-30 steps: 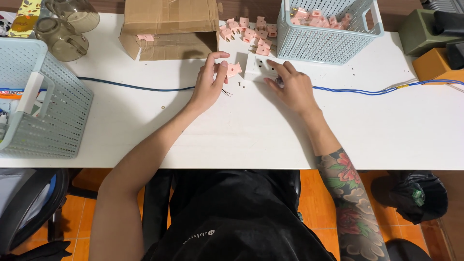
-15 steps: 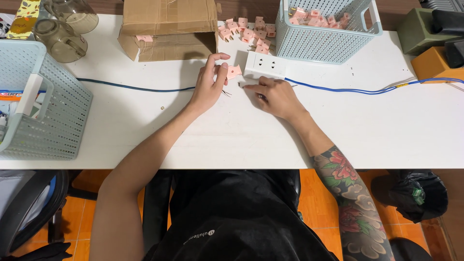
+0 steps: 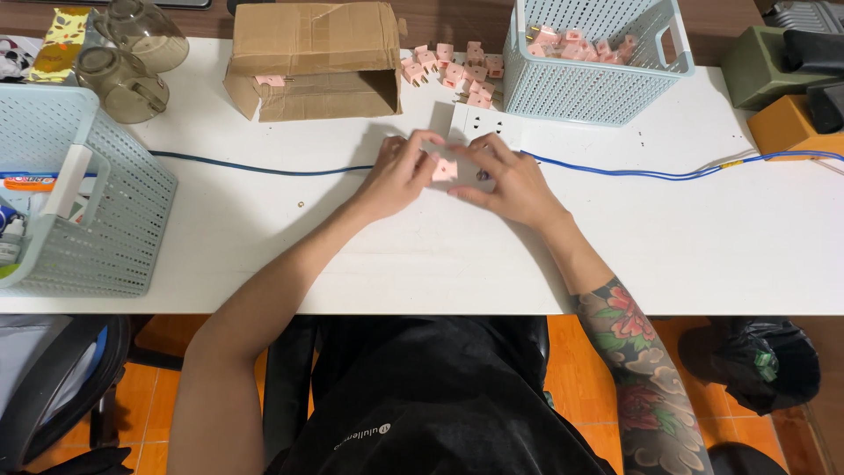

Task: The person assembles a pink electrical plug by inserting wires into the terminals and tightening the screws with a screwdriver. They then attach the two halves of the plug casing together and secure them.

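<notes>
Since the earlier frame both hands have come together over the white power strip (image 3: 479, 132) near the far edge of the surface. The left hand (image 3: 397, 176) and the right hand (image 3: 505, 180) now meet around one small pink plug adapter (image 3: 444, 169), their fingers closed narrowly on it just in front of the strip. More pink adapters (image 3: 457, 69) lie at the far edge, between a cardboard box (image 3: 312, 57) and a pale blue basket (image 3: 598, 84).
</notes>
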